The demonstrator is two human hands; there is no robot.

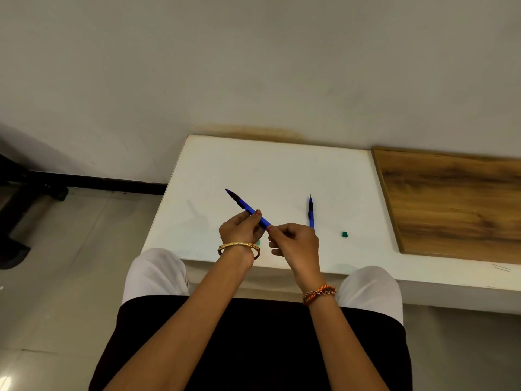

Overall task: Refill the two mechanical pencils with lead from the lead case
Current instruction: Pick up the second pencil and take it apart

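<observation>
On the table (pixel 282 170): one pencil (pixel 245 206) held slantwise above its near-middle by both hands, second pencil (pixel 311 211) lying to the right, small cap (pixel 344 234) farther right, wooden board (pixel 456 204) at far right.

Bare counter (pixel 282 165) lies open beyond both pencils; second pencil (pixel 311 211) and green cap (pixel 344 234) obstruct the right side

Both hands on one blue mechanical pencil over a white table

The left hand (pixel 241 228) grips the blue mechanical pencil (pixel 248 208) at mid-barrel, tip pointing up-left, while the right hand (pixel 293 244) pinches its rear end. A second blue mechanical pencil (pixel 310 211) lies on the white table (pixel 282 170) just right of the hands, with a small green cap (pixel 344 234) farther right. A wooden board (pixel 456 204) adjoins the table.
</observation>
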